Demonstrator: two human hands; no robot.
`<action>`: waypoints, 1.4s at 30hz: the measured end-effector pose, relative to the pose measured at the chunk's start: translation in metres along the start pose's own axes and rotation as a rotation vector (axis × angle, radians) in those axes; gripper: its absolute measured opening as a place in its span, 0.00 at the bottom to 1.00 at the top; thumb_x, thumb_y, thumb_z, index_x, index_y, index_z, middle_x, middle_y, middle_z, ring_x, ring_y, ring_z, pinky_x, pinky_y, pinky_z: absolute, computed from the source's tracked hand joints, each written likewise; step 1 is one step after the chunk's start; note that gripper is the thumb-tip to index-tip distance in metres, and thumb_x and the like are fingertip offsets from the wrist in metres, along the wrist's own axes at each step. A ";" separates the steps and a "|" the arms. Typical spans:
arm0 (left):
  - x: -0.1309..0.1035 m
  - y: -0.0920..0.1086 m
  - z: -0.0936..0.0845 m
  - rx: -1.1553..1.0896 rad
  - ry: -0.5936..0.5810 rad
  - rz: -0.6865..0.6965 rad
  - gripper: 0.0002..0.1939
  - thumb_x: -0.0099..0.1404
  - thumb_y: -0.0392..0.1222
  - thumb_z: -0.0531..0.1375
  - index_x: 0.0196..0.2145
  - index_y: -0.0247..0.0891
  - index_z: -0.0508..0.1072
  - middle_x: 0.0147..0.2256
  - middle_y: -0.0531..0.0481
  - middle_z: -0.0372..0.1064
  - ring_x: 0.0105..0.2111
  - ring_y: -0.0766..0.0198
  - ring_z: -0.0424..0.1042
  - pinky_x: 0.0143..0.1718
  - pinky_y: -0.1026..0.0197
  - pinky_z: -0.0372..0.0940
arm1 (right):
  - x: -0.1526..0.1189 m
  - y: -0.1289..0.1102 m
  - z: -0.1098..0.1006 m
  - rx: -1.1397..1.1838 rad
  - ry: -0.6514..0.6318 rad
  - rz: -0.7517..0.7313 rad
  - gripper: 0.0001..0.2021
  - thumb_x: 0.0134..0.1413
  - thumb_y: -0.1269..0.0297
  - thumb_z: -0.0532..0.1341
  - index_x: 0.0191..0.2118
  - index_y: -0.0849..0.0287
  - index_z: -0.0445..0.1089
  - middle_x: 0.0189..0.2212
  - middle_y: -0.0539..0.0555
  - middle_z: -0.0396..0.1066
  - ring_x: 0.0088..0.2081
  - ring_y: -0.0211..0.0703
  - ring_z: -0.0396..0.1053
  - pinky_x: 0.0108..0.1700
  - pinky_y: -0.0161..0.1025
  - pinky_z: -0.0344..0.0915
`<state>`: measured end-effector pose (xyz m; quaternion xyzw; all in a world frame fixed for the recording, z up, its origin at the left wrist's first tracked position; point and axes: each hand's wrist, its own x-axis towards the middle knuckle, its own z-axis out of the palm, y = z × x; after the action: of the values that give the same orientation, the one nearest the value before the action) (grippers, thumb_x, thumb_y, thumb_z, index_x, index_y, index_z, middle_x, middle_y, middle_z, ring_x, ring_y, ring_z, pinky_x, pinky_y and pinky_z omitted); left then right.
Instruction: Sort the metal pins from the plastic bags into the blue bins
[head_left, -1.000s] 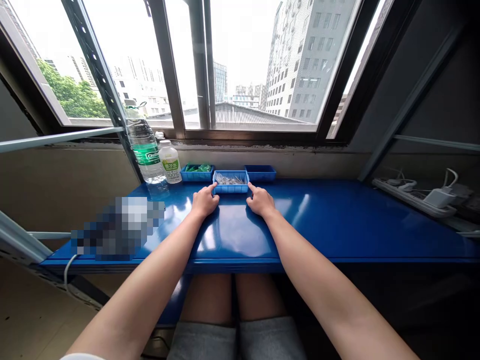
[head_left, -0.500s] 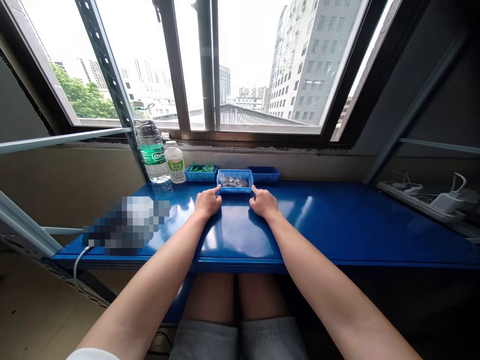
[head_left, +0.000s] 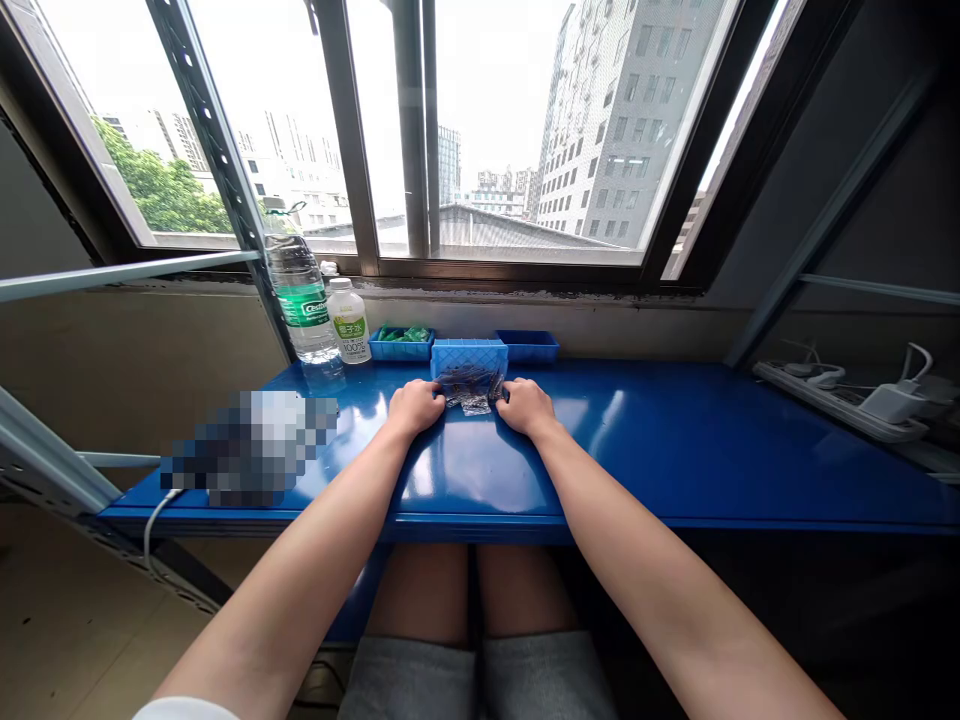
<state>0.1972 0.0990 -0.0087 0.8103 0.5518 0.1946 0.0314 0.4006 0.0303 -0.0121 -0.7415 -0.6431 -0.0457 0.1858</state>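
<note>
The middle blue plastic bin [head_left: 469, 354] is tipped forward, its bottom facing the window. Small clear plastic packets [head_left: 472, 388] with dark contents lie at its open side and spill onto the tabletop. At the bin's left front corner, my left hand [head_left: 417, 406] is closed, fingers curled against the edge. Opposite it, my right hand [head_left: 526, 405] grips the right front corner in the same way. The fingertips of both hands are partly hidden by the packets and the bin.
Left of the tipped bin stands a blue bin [head_left: 402, 345] of green packets; another blue bin [head_left: 528, 346] is to its right. A large water bottle [head_left: 306, 310] and a white bottle [head_left: 349, 322] stand farther left. A power strip [head_left: 840, 402] lies on the blue table [head_left: 675, 440].
The middle bin has gone from upright to tipped toward me. Packets that lay inside it have slid out onto the table, and both hands have shifted slightly with it.
</note>
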 end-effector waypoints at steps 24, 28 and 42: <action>0.005 0.011 -0.016 -0.060 0.185 0.002 0.40 0.58 0.43 0.56 0.67 0.43 0.49 0.40 0.47 0.73 0.40 0.56 0.72 0.43 0.60 0.64 | 0.016 -0.004 -0.009 0.127 0.254 0.036 0.36 0.52 0.68 0.53 0.68 0.59 0.48 0.52 0.60 0.62 0.52 0.54 0.57 0.54 0.44 0.59; 0.008 0.009 -0.019 -0.133 0.196 0.012 0.38 0.57 0.43 0.57 0.65 0.43 0.54 0.38 0.49 0.74 0.38 0.58 0.72 0.41 0.61 0.64 | 0.019 -0.002 -0.010 0.133 0.217 0.028 0.35 0.50 0.66 0.56 0.66 0.56 0.53 0.53 0.60 0.60 0.51 0.56 0.56 0.52 0.45 0.60; -0.006 0.010 -0.025 -0.326 0.417 0.023 0.11 0.56 0.40 0.52 0.23 0.39 0.72 0.23 0.52 0.70 0.25 0.66 0.67 0.31 0.64 0.60 | -0.001 -0.012 -0.020 0.299 0.361 0.029 0.11 0.49 0.71 0.50 0.26 0.57 0.70 0.31 0.53 0.69 0.34 0.42 0.66 0.38 0.36 0.62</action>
<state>0.1950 0.0855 0.0153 0.7432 0.4987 0.4438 0.0450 0.3924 0.0239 0.0089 -0.6948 -0.5883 -0.0794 0.4061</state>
